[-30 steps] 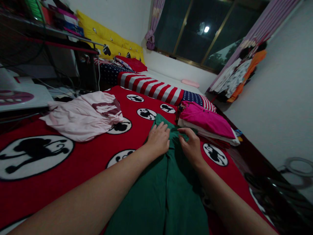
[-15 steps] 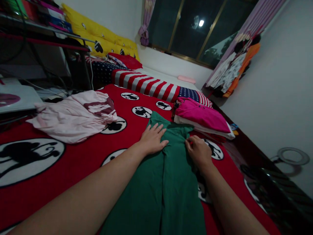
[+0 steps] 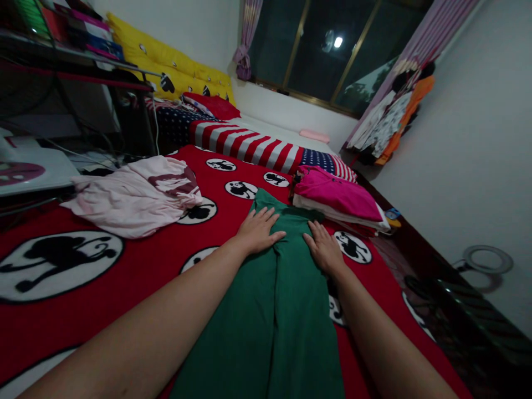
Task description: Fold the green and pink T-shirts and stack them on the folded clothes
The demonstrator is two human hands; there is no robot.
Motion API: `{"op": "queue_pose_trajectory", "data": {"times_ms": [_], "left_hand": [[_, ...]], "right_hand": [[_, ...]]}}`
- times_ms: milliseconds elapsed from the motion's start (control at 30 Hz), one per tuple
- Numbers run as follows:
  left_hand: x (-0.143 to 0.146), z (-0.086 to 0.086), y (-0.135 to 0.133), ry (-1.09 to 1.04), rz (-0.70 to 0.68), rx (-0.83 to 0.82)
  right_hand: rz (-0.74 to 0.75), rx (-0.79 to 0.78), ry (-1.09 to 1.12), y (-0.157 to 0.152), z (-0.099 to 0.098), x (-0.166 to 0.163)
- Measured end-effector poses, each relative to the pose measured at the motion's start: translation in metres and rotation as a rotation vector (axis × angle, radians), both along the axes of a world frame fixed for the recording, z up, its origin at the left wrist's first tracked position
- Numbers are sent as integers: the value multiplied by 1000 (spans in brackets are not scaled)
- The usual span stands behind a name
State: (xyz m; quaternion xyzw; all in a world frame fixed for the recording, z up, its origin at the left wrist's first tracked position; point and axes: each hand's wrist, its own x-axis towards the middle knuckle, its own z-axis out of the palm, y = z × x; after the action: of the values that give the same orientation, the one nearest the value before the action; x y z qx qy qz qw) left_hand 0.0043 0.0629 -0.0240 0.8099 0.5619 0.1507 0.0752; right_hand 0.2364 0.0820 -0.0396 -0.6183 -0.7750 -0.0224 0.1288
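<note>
Resting left hand (image 3: 256, 230) and right hand (image 3: 327, 247) unclenched on green garment (image 3: 301, 310): spread, not yet folded. Noting folded stack (image 3: 338, 194) far right, rumpled cloth (image 3: 128, 199) left.

right hand (image 3: 325, 247) | earlier curled | now laid flatter on green garment (image 3: 253, 321)

Just beyond my right hand (image 3: 326, 247), the folded pile (image 3: 337, 193) blocks the way; left of my left hand (image 3: 258, 230), I could cross red blanket (image 3: 152, 267) up to the pale pink garment (image 3: 124, 197).
</note>
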Motion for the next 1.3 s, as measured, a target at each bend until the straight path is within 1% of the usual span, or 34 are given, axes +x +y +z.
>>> {"op": "queue_pose_trajectory", "data": {"times_ms": [100,200,267,333,400,467,533,567,600,667,733,800,933,1000,1100,1200,1300], "left_hand": [[-2,0,0,-15,-1,4],[-9,2,-6,-67,19,5],[-12,3,-15,-93,23,10],[-12,6,-31,-96,-8,24],[-4,10,-51,-92,-70,45],[10,14,-72,-89,-164,61],[22,16,-89,-58,-290,66],[26,17,-95,-26,-341,62],[27,16,-98,15,-369,49],[23,13,-101,98,-358,6],[14,10,-101,150,-308,-34],[6,10,-102,176,-277,-45],[-12,14,-119,203,-257,-41],[-28,17,-131,192,-280,-32],[-64,20,-152,128,-311,-50],[-101,25,-174,38,-365,-185],[-121,32,-196,-12,-431,-303]], "right_hand": [[7,-44,6,-6,7,-1],[106,-64,82,-23,12,10],[204,-54,176,-43,13,21],[262,-27,283,-69,13,30],[253,16,368,-97,13,32],[219,76,404,-126,16,26],[228,113,371,-152,18,17],[258,96,324,-164,19,13],[292,55,261,-175,19,11],[325,-52,117,-194,17,11],[293,-121,3,-207,14,17],[241,-114,-44,-217,11,25],[217,-66,-13,-233,8,41],[239,-54,64,-241,9,48],[310,-79,207,-252,13,58],[378,-177,283,-260,19,59],[443,-235,303,-260,23,48]]}}
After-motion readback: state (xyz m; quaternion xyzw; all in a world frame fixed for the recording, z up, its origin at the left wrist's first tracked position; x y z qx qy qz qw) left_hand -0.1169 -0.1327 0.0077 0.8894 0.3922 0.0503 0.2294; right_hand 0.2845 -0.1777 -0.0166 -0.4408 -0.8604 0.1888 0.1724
